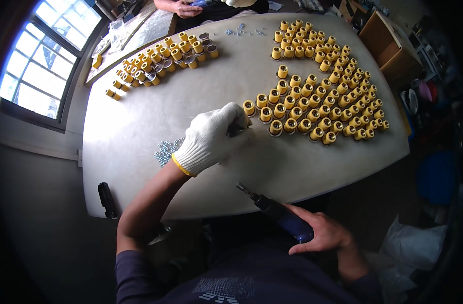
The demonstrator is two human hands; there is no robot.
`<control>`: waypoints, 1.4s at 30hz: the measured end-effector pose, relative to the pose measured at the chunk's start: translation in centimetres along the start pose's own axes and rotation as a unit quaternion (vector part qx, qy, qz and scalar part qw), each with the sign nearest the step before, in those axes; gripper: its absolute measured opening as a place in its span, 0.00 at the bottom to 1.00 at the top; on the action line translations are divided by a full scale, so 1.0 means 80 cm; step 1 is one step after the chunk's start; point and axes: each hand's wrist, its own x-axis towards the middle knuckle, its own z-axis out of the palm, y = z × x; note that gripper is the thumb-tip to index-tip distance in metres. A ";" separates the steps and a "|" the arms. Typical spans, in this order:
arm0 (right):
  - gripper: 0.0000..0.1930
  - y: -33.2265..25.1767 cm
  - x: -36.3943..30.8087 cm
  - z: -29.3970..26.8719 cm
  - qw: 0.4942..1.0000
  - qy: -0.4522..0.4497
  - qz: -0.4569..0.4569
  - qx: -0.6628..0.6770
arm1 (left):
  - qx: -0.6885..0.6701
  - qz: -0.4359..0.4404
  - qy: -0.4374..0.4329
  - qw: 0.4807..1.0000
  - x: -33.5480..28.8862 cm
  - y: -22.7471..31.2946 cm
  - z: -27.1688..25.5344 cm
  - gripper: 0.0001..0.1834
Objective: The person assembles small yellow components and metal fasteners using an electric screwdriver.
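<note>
Pale and rounded at its corners, the worktable (140, 126) fills the middle of the frame, with a window (44, 61) at the upper left and cardboard boxes (391, 48) at the upper right. Open tabletop runs across the left half and along the near edge at the bottom.

At the right, a large field of yellow cylindrical caps (323, 96) stands in curved rows, stopping short of the right edge. A smaller band of the same caps (160, 63) arcs across the upper left, close to the far edge.

At centre, the left hand (208, 137), in a white knit glove with a yellow cuff, is closed around a small dark part at its fingertips, just beside the nearest caps. The right hand (325, 235), bare, sits off the near edge at the lower right, gripping a blue power screwdriver (277, 210) whose bit points up-left over the table's rim.

A heap of small metal nuts (165, 149) lies left of the glove. Another person's hand (183, 7) shows at the top edge.
</note>
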 end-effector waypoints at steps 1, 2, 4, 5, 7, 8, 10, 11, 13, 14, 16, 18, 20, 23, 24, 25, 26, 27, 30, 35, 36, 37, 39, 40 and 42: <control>0.59 -0.001 0.003 0.001 1.000 -0.011 0.015 0.018 | 0.002 -0.002 0.002 1.000 0.001 -0.003 0.006 0.14; 0.59 0.000 0.003 0.001 0.999 -0.018 0.031 0.036 | 0.032 0.034 0.021 0.999 0.004 -0.005 0.013 0.16; 0.59 0.009 0.001 0.002 0.999 -0.007 0.013 0.028 | 0.064 0.070 0.040 0.995 0.002 -0.001 0.014 0.19; 0.59 0.012 -0.002 0.005 1.000 0.008 -0.001 0.020 | 0.064 -0.001 0.043 0.997 -0.004 0.006 0.006 0.22; 0.59 0.018 -0.008 0.007 0.999 0.030 -0.012 0.016 | 0.070 -0.113 0.043 0.990 -0.009 0.014 0.001 0.30; 0.59 0.019 -0.009 0.006 0.999 0.041 -0.026 0.008 | 0.072 -0.115 0.043 0.990 -0.008 0.015 -0.001 0.30; 0.59 0.018 -0.005 0.005 0.999 0.037 -0.027 0.010 | 0.059 -0.180 -0.035 0.981 0.001 0.017 -0.001 0.31; 0.60 0.018 -0.005 0.004 0.999 0.036 -0.025 0.012 | 0.059 -0.180 -0.034 0.981 0.010 0.021 0.003 0.31; 0.60 0.018 -0.004 0.003 0.999 0.026 -0.016 0.016 | 0.077 -0.182 -0.065 0.978 0.031 0.030 0.013 0.30; 0.60 0.018 -0.003 0.001 1.000 0.017 -0.011 0.020 | 0.077 -0.183 -0.062 0.978 0.040 0.029 0.018 0.30; 0.60 0.012 -0.001 0.000 1.000 0.013 -0.015 0.014 | 0.108 -0.144 -0.059 0.982 0.050 0.020 0.026 0.27; 0.60 0.010 -0.001 0.001 1.000 0.013 -0.013 0.008 | 0.085 -0.130 -0.052 0.986 0.067 0.019 0.034 0.26; 0.60 0.015 -0.002 0.004 1.000 0.025 -0.013 0.008 | 0.095 -0.132 -0.058 0.985 0.089 0.019 0.047 0.25; 0.60 0.007 0.004 0.004 1.000 0.022 -0.006 0.000 | 0.092 -0.108 -0.046 0.989 0.115 0.020 0.053 0.27; 0.60 0.004 0.008 0.003 1.000 0.011 -0.009 -0.004 | 0.092 -0.117 -0.039 0.988 0.118 0.015 0.042 0.27; 0.60 0.001 0.007 0.002 1.000 0.005 0.026 0.017 | 0.055 -0.115 -0.096 0.987 0.121 0.023 0.027 0.29; 0.60 0.000 0.007 0.001 0.998 -0.002 0.059 0.038 | 0.021 -0.113 -0.153 0.982 0.125 0.023 0.015 0.30; 0.60 0.001 0.007 0.001 0.998 -0.010 0.058 0.035 | -0.049 -0.115 -0.187 0.974 0.123 0.007 0.003 0.30; 0.60 0.018 -0.004 0.006 0.998 0.029 0.025 0.039 | -0.038 -0.065 -0.007 0.997 0.081 -0.008 -0.023 0.22; 0.63 0.023 -0.005 0.017 0.933 0.084 -0.018 0.351 | 0.099 0.013 0.045 0.994 0.001 -0.034 -0.060 0.16; 0.63 0.024 -0.004 0.017 0.920 0.102 -0.024 0.376 | 0.102 0.011 0.044 0.994 -0.012 -0.038 -0.063 0.16; 0.63 0.023 -0.003 0.017 0.920 0.101 -0.024 0.379 | 0.105 0.015 0.038 0.994 -0.023 -0.042 -0.064 0.15; 0.62 0.023 0.004 0.014 0.920 0.095 -0.018 0.381 | 0.074 0.033 0.038 0.996 -0.042 -0.042 -0.057 0.12; 0.62 0.022 0.006 0.014 0.920 0.093 -0.015 0.381 | 0.075 0.034 0.037 0.996 -0.048 -0.037 -0.052 0.12; 0.61 0.023 0.009 0.017 0.921 0.096 -0.013 0.376 | 0.133 0.053 0.053 0.988 -0.059 -0.020 -0.038 0.11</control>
